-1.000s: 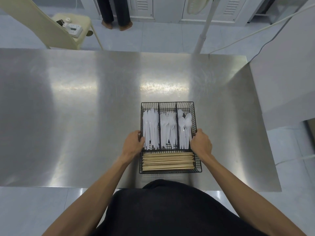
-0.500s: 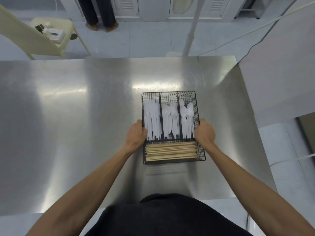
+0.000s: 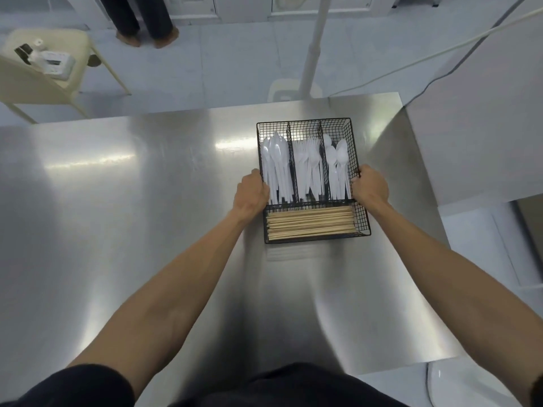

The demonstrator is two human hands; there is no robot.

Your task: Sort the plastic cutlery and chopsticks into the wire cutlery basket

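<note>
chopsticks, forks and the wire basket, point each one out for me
chopsticks (image 3: 311, 223), head view, middle of the bundle in the near compartment
forks (image 3: 308, 168), head view, on the handles in the middle slot
wire basket (image 3: 304, 123), head view, on the far rim

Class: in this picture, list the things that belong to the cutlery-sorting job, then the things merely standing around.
Job: wire basket; white knives; forks; spoons; chopsticks; left hand and right hand gripping the basket's sides.

Around: steel table; chair; white pole; cable.

Bright, even overhead light glares in streaks off the steel table, with wide-angle bending at the edges
</note>
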